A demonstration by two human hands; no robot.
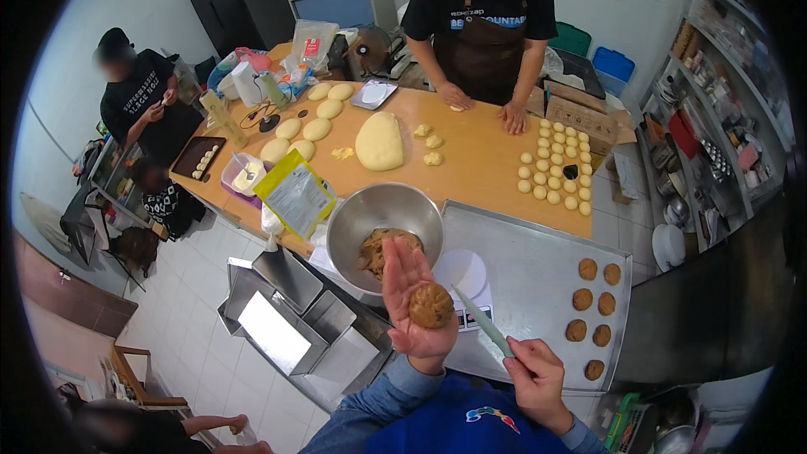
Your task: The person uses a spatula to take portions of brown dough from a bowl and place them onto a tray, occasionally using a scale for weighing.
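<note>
My left hand (416, 312) is palm up with the fingers spread, carrying a flattened ball of brown cookie dough (432, 304) with dark bits in it. My right hand (536, 378) grips the end of a pale green spatula (482, 321), its tip slanting up beside the dough ball. Beyond my left hand is a steel mixing bowl (343, 227) with a mass of brown dough (376, 246) inside. A white kitchen scale (463, 271) stands on the metal baking tray (517, 265), partly behind the spatula. Several brown dough pieces (582, 299) lie along the tray's right side.
A person (479, 31) across the wooden table (466, 183) has both hands on its top. Rows of pale dough balls (553, 183), a large pale dough mass (379, 142) and a yellow-green pouch (296, 195) lie there. Metal loaf pans (284, 334) stand left of me. Other people are at left.
</note>
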